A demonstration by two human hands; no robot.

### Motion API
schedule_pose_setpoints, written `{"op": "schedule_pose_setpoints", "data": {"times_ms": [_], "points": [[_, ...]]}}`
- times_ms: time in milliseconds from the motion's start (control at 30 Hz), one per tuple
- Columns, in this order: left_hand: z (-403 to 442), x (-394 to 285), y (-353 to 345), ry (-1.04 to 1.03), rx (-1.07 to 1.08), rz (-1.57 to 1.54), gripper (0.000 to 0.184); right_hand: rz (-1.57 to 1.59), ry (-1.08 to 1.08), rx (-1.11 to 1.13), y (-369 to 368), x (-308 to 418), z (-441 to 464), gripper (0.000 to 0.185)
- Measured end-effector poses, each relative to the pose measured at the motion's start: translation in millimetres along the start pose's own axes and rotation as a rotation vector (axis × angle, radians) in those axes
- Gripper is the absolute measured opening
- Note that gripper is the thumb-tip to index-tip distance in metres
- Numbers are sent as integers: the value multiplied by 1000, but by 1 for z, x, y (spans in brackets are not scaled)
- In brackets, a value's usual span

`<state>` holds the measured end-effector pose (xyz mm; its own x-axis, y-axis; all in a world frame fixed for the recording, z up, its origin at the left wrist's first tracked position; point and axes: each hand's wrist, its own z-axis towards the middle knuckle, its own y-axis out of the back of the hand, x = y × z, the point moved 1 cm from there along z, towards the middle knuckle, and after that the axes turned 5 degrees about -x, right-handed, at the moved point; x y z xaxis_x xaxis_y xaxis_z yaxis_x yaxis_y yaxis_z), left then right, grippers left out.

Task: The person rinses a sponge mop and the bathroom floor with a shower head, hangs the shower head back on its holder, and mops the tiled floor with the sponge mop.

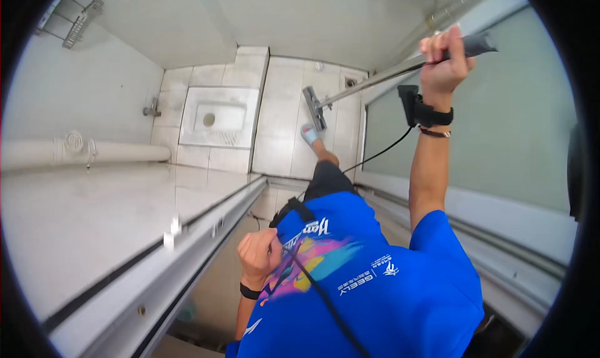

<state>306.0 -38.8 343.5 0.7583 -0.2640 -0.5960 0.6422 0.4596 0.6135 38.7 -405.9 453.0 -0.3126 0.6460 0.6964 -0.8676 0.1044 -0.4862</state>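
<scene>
Grip: right hand, fingers wrapped around the grey handle end of a long-handled floor tool, which slants down to the left. Flat head: on pale floor tiles, just beside a slippered foot. Left hand: curled, by the blue shirt; whether it holds anything, cannot tell. Farther left: white squat toilet, set in the floor; white pipe.
</scene>
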Motion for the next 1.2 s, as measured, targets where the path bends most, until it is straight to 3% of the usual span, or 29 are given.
{"op": "schedule_pose_setpoints", "data": {"times_ms": [33,67,133,200,267,300,400,533,667,800,833,900,1000,1033,1067,1167,1200], "points": [[29,8,-10,103,77,45,21,24,-85,46,-1,-31,18,36],[41,17,-29,87,45,57,21,66,-149,111,3,-62,35,35],[52,37,-64,295,68,141,22,128,-225,178,9,-116,60,33],[78,47,-90,364,18,171,21,177,-306,220,-2,-169,81,31],[112,68,-121,633,-3,109,20,188,-417,228,-6,-234,106,29],[139,73,-129,642,2,123,20,170,-534,230,-9,-262,118,29],[194,76,-157,596,88,114,20,103,-610,260,-18,-322,140,27],[223,88,-146,618,71,154,17,232,-647,478,-79,-293,128,25],[255,130,-196,874,-80,-161,18,503,-649,689,-132,-242,117,23],[272,177,-252,723,-59,-164,50,551,-613,869,-156,-209,118,23],[287,182,-263,729,-67,-162,50,556,-619,876,-155,-206,122,23],[331,191,-283,438,-159,90,67,678,-575,733,-153,-203,134,23],[351,217,-299,364,-138,84,70,705,-555,615,-146,-202,139,24],[356,221,-305,367,-234,39,54,705,-566,624,-142,-205,140,24],[358,233,-304,377,-240,38,54,716,-568,621,-137,-212,137,25],[364,270,-300,359,-106,27,28,629,-574,557,-122,-242,130,27],[364,280,-297,359,-110,22,28,529,-573,494,-119,-252,126,28]]}}
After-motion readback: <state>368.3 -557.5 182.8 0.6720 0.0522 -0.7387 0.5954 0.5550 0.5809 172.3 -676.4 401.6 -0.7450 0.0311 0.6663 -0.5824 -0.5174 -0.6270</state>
